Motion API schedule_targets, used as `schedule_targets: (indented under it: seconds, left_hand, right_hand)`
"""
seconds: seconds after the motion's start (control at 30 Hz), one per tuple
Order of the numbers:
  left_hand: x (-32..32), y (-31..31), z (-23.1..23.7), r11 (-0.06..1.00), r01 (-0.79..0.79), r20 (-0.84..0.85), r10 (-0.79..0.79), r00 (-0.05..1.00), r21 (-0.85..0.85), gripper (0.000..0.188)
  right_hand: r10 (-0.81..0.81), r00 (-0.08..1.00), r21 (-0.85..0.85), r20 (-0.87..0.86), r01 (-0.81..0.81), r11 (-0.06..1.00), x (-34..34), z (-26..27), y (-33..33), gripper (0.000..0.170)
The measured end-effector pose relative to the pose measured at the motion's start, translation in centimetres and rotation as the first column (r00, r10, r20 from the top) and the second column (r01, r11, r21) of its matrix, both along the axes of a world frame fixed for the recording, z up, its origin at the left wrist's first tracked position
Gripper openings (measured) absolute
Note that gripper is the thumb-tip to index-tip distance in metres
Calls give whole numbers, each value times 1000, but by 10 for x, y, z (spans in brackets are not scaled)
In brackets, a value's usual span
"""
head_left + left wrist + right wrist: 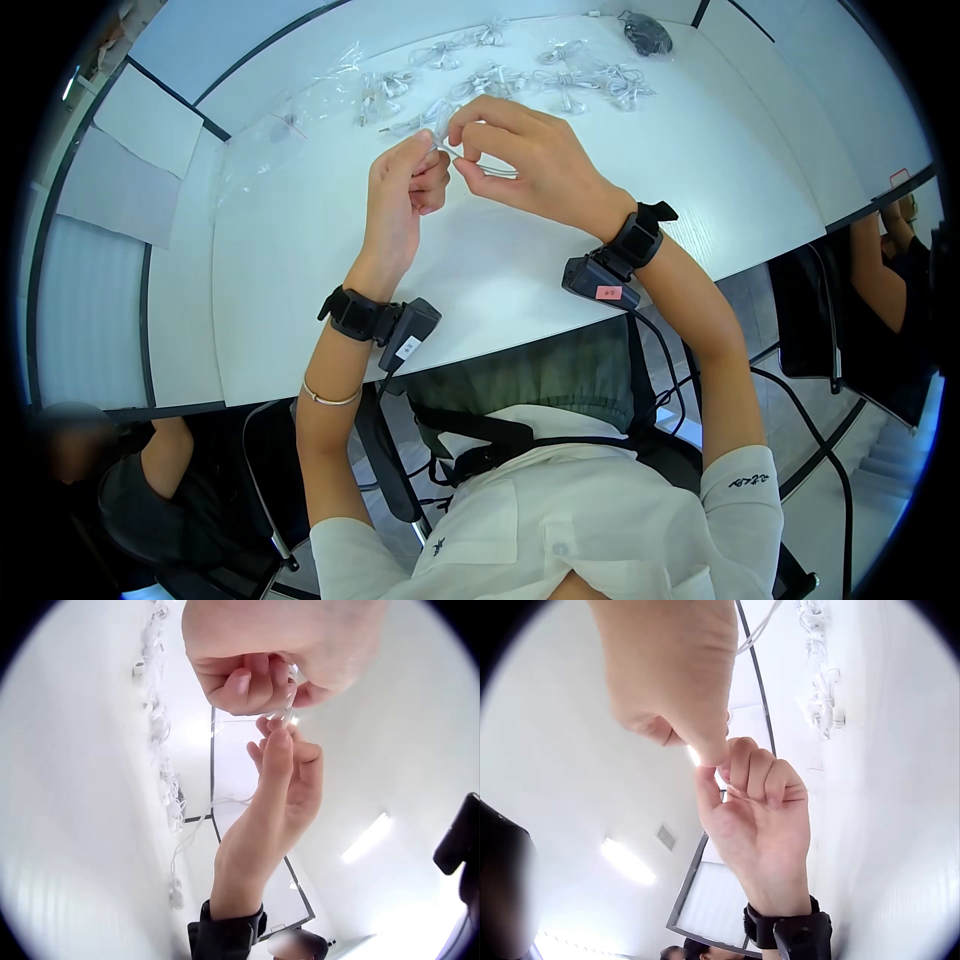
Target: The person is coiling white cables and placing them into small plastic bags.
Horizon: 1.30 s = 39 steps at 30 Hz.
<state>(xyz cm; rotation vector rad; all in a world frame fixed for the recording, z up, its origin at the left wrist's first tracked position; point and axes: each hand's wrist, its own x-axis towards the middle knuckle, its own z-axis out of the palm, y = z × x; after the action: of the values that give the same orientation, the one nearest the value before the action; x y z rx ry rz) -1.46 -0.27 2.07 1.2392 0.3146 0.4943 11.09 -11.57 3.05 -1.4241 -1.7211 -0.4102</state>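
Note:
Both hands are raised above the white table, fingertips close together. A thin white cable [492,170] runs from between them under the right palm; in the left wrist view a loop of cable [196,825] hangs beyond the right hand. The left hand [405,190] pinches the cable between thumb and curled fingers, with a bit of clear plastic [288,705] at its fingertips. Close by, the right hand [540,160] holds the cable near its thumb and index fingertips. The exact contact is partly hidden by the fingers.
Several bundled white cables [490,80] lie across the far part of the table [500,270]. Clear plastic bags [270,140] are at the far left, and a dark bagged item [647,33] is at the far right. Partitions surround the table; other people sit on both sides.

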Motion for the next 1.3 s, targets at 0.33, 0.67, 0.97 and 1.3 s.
schedule_targets:
  seconds: [0.33,0.67,0.97,1.3]
  left_hand:
    - [-2,-1,2,997,-4,54,0,999,76,40]
    - [-3,0,2,992,108,55,-112,992,61,34]
    - [-3,1,1,974,158,30,-165,986,162,34]
    - [0,-4,4,966,154,-4,-157,988,207,33]
  right_hand:
    - [40,999,36,-4,-40,999,-2,0,0,17]
    - [-31,999,22,-22,31,999,2,-3,1,13]
    - [-73,997,-40,-41,71,997,8,-2,-1,14]
    - [-57,997,-141,-46,50,989,15,-2,-3,12]
